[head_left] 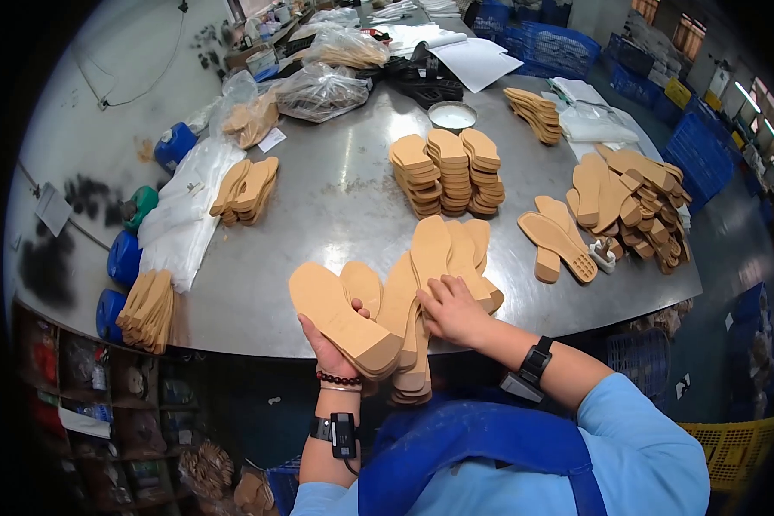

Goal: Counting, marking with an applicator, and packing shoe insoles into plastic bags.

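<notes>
My left hand grips a fanned bunch of tan shoe insoles from below, at the near edge of the metal table. My right hand lies on the bunch's right side, fingers pressed on the insoles that stick up from it. Both wrists wear black bands, and the left also has a bead bracelet.
Three neat stacks of insoles stand mid-table, a loose heap at the right, smaller piles at the left and far side. Plastic bags, a round tin, papers, blue bottles and blue crates surround them.
</notes>
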Available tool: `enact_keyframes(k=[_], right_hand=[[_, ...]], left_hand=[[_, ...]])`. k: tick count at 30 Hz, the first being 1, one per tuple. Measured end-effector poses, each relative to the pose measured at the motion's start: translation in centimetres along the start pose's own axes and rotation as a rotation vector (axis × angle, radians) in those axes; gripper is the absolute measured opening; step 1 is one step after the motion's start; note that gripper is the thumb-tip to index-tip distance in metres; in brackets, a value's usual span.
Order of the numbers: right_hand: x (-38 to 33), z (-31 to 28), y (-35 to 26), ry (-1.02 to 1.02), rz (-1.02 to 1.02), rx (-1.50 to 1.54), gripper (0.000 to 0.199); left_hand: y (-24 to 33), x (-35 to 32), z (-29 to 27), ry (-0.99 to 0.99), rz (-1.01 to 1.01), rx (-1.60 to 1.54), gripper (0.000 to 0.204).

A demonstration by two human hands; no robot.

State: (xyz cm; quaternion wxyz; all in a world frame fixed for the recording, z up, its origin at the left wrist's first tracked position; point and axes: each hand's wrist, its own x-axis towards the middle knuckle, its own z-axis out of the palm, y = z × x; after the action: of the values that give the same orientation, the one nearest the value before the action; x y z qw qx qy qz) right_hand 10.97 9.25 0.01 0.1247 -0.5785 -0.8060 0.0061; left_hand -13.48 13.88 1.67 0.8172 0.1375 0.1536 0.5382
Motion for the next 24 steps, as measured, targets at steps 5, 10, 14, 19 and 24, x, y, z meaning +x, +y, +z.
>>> enact_keyframes(k=[5, 10, 14, 19, 24], right_hand=[[0.1, -1.8, 1.0, -0.040, -0.075, 0.056, 0.061], [0.7, -7.4, 0.5, 0.407, 0.021, 0.640, 0.053], [-0.1, -9.2, -2.0, 0.140, -0.455, 0.895, 0.054], [-0.9, -5.0, 0.2, 0.163, 0.438, 0.200, 0.059], [-3.2, -1.2, 7.4, -0.054, 0.447, 0.620, 0.059]], left_hand=[[-1.0, 0.0, 0.6, 0.001, -0.164, 0.023, 0.086], [-2.7, 1.2, 1.5, -0.078, -0.243, -0.010, 0.091], [-4.5, 1.2, 3.0, -0.091, -0.053, 0.032, 0.094], [-3.9, 1.3, -0.1, -0.208, -0.095, -0.140, 0.097], [-3.7, 1.4, 0.0, -0.159, -0.075, -0.112, 0.091]])
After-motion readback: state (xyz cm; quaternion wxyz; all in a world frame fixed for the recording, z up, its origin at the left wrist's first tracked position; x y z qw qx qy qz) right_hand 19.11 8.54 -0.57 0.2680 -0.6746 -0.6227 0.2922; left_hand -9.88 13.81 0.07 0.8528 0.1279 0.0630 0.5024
